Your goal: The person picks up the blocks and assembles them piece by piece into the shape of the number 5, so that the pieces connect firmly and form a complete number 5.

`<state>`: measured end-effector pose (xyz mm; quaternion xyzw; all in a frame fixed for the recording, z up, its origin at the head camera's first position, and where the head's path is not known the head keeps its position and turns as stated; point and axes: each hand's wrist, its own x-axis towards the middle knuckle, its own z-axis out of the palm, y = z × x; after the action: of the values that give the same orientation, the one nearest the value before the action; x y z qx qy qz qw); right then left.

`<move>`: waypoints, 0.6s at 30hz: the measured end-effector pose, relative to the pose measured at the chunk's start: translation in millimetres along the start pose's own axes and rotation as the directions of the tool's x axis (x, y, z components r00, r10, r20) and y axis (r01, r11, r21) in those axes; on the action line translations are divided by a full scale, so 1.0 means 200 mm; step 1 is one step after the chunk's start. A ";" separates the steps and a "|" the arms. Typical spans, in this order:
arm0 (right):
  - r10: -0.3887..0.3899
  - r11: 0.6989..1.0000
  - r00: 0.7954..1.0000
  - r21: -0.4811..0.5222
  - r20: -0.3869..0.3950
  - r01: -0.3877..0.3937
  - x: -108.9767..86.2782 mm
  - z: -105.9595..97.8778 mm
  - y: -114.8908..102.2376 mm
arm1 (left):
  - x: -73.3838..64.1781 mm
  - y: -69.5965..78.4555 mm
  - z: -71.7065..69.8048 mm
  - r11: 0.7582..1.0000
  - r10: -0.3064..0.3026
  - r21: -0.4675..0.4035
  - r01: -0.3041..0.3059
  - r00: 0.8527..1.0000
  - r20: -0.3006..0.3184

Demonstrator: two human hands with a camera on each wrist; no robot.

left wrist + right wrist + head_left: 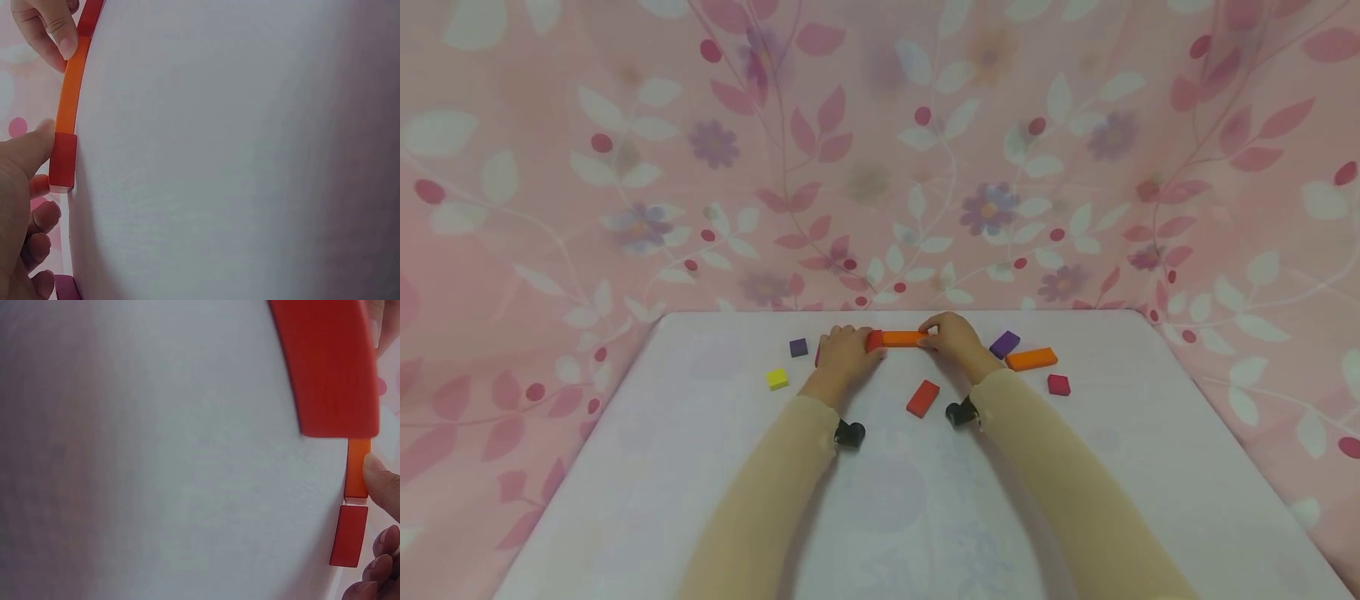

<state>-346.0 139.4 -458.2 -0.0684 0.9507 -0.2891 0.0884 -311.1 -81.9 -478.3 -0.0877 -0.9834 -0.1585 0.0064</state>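
Note:
In the head view my left hand (847, 354) grips a red block (874, 340), part of it covered by the fingers. An orange block (904, 339) meets its right end, and my right hand (955, 340) pinches the orange one near its far end. The left wrist view shows my left thumb and index finger around the red block (63, 159). Beyond the orange block there, a further red block (92, 15) continues the row. From the right wrist, my right thumb presses the orange block (357, 469), with that further red block (349, 536) at its end.
Left of my left hand are a yellow block (777, 379) and a dark purple block (798, 347). A loose red block (922, 398) lies between my forearms. Rightward lie a purple block (1004, 345), another orange block (1032, 359) and a small red block (1058, 385).

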 end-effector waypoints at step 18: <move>-0.004 1.000 1.000 -0.010 0.012 0.004 0.01 -0.02 0.01 | 0.00 0.02 0.01 1.000 0.003 0.001 -0.003 1.000 -0.004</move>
<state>-348.7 142.4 -456.3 -0.0722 0.9515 -0.2843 0.0931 -309.7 -77.4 -477.8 -0.0889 -0.9834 -0.1581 0.0087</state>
